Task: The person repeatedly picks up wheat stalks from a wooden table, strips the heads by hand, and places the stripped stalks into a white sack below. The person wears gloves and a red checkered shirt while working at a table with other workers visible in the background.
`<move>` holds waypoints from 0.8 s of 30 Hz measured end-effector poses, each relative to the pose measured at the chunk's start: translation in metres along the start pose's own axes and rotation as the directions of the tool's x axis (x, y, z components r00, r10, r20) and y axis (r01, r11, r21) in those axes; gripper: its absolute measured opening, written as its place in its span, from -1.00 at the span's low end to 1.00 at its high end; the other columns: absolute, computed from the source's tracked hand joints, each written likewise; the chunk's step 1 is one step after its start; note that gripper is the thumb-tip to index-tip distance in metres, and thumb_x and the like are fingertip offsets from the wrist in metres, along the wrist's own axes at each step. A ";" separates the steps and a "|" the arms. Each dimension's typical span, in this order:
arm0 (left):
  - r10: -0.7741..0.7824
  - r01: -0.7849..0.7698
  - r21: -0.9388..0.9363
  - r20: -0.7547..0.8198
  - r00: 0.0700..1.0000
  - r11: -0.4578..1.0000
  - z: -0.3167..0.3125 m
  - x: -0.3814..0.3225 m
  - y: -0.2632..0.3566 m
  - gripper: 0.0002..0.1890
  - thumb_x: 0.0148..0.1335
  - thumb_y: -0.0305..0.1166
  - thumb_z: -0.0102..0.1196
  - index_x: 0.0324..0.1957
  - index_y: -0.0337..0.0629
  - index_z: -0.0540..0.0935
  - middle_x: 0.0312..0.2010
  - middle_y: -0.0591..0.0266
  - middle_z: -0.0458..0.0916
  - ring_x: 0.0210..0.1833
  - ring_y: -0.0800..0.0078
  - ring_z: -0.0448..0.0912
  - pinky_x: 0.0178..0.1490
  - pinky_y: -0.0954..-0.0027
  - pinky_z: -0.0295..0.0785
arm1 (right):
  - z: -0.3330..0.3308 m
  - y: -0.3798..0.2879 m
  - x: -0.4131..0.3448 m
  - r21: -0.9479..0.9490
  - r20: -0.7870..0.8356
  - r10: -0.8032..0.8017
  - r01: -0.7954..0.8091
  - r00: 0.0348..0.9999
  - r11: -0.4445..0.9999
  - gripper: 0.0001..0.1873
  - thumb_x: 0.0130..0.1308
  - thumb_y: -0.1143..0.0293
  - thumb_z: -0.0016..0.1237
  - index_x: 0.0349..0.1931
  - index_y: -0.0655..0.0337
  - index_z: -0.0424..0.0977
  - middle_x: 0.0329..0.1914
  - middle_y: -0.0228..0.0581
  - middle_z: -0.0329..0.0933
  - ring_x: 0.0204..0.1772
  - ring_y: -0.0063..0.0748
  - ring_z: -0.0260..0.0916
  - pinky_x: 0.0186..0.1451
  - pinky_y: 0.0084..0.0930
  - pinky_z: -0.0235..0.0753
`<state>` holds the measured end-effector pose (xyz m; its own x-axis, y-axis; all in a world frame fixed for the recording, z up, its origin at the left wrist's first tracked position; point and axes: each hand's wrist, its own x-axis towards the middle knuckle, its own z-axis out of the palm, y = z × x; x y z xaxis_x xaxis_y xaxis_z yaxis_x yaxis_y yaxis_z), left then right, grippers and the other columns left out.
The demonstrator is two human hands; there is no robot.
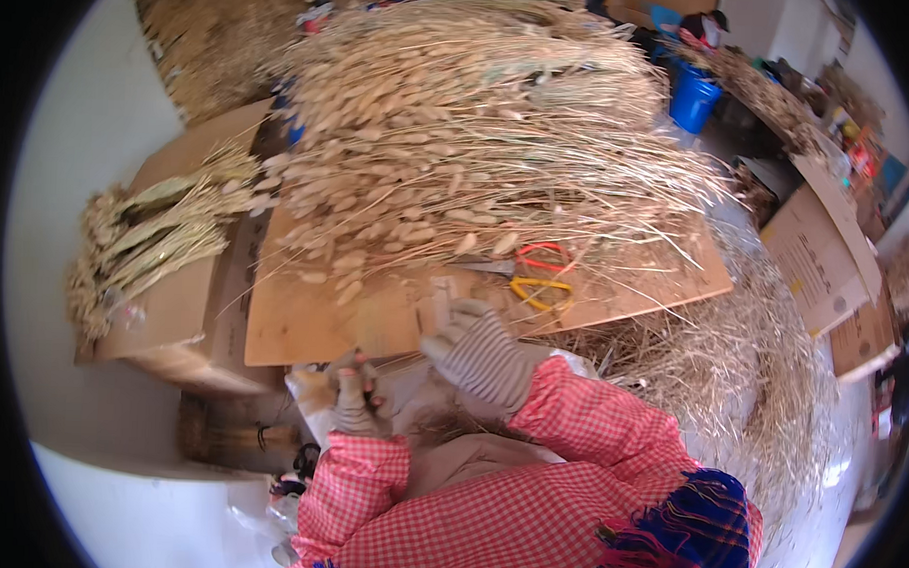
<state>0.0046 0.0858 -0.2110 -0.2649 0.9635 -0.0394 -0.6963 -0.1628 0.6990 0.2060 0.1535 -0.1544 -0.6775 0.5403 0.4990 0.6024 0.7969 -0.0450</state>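
Note:
My left hand [356,401], in a glove that leaves some fingertips bare, is curled just off the near edge of a wooden board [378,323]. Whether anything thin sits between its fingers is unclear. My right hand [478,352], in a grey-and-white striped glove, reaches over the board's near edge, knuckles up. Its fingertips lie close to a small pale strip [443,295], and its grip is hidden. Beyond it lie scissors [511,271] with one red and one yellow handle. A deep heap of dried bunny-tail grass [429,155] covers the board's far part, fluffy heads to the left.
Tied grass bunches [171,229] rest on a cardboard box [161,311] at left. Loose stalks [722,368] litter the floor at right, near another carton [823,252]. A blue bucket [694,97] and a seated person [704,30] are at the back right.

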 end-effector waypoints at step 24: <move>-0.082 0.063 -0.098 -0.208 0.975 0.993 0.005 -0.008 0.019 -0.67 0.41 -0.03 -0.09 -0.32 -0.07 0.43 -0.42 0.18 0.50 -0.70 0.47 0.23 -0.72 0.47 0.07 | -0.047 0.026 -0.046 -0.131 0.414 0.183 -0.141 0.892 0.981 -0.80 0.23 0.30 0.02 -0.19 0.15 0.48 -0.38 -0.08 0.58 -0.25 -0.10 0.56 0.03 -0.16 0.44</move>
<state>-0.0030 0.0757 -0.1934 -0.3397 0.9083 -0.2442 -0.7734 -0.1220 0.6221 0.2725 0.1365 -0.1375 -0.6683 0.7398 0.0785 0.7420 0.6704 -0.0007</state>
